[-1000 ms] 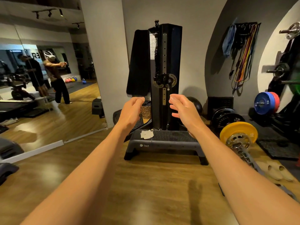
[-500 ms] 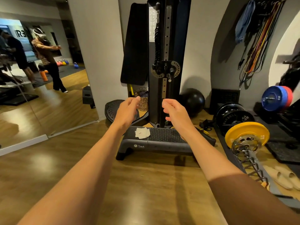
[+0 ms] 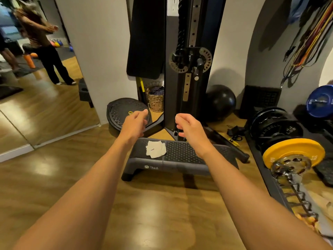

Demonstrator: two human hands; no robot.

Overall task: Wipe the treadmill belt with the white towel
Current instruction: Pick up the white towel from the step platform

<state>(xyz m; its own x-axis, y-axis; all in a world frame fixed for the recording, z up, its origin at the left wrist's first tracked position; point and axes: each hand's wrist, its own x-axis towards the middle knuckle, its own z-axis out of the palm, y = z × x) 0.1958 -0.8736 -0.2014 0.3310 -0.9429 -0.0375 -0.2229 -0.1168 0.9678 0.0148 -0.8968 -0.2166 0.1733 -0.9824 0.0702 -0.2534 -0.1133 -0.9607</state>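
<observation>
A small crumpled white towel lies on the left half of a dark grey step platform on the wooden floor. My left hand hovers above and just left of the towel, fingers loosely curled and empty. My right hand hovers to the right of the towel over the platform, fingers curled, holding nothing. Neither hand touches the towel. No treadmill belt shows in this view.
A tall black cable machine stands behind the platform. A black balance disc and a wicker basket sit left of it, a black ball right. Weight plates and a chain lie at right. A mirror covers the left wall.
The view has tilted down and come closer to the platform. Both hands have lowered toward the towel and their fingers have curled in slightly.
</observation>
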